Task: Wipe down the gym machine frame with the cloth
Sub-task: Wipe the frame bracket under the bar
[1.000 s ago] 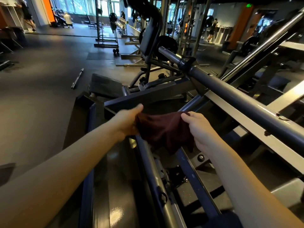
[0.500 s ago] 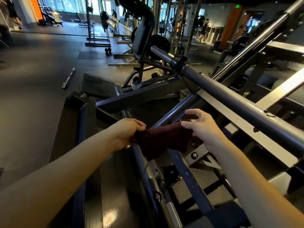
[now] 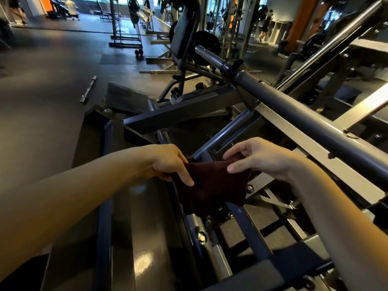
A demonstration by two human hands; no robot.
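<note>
A dark maroon cloth point(image 3: 212, 185) hangs stretched between both hands above the machine's lower rails. My left hand point(image 3: 170, 162) pinches its left top corner between thumb and fingers. My right hand point(image 3: 260, 158) pinches the right top edge, the other fingers spread. The gym machine frame point(image 3: 298, 114) is dark grey steel: a thick round bar runs diagonally from upper middle to the right edge, above a flat pale beam. Two lower rails point(image 3: 199, 227) run beneath the cloth toward me. The cloth hangs free, apart from the thick bar.
A black footplate point(image 3: 126, 97) and a padded upright point(image 3: 182, 34) stand beyond the frame. A loose short bar point(image 3: 88, 89) lies on the dark floor at left. Other racks and several people are far back. A second sloped machine point(image 3: 336, 45) fills the upper right.
Both hands lowered and drew toward me with the cloth. The cloth, bunched half a second ago, now hangs flatter and wider between them.
</note>
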